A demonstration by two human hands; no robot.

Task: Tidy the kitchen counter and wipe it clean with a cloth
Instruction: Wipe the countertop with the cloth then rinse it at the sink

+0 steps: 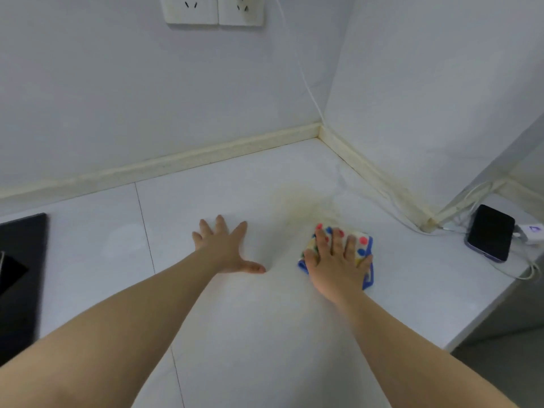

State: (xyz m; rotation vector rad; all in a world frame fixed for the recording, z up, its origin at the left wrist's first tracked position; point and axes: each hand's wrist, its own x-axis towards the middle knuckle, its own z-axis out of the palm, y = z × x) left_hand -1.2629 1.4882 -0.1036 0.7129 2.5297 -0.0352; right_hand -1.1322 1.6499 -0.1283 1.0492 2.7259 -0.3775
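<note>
Two bare forearms (132, 334) reach in from the near edge over the white counter (265, 334). The right hand (335, 260) lies flat on a folded, spotted cloth (363, 245) with a blue border, fingers spread and straight, pressing it down rather than pinching it. The left hand (223, 248) rests well to the left of the cloth, palm down and fingers splayed on the bare counter, holding nothing; it looks like a brace.

The wiping step appears to be in hand. A yellowish stain (303, 201) sits just beyond the cloth's far edge, towards the wall corner, so the next move likely calls for pushing the cloth forward over it with firm downward pressure and rubbing back and forth.

To the right of the cloth a white cable (382, 207) runs along the wall base to a dark phone (490, 232) and a small charger (531, 232); a wide stroke that way could snag the cable or wet the phone. Far to the left of both hands lies a black hob (20, 275), and on the wall beyond them sit two sockets (213, 8)
</note>
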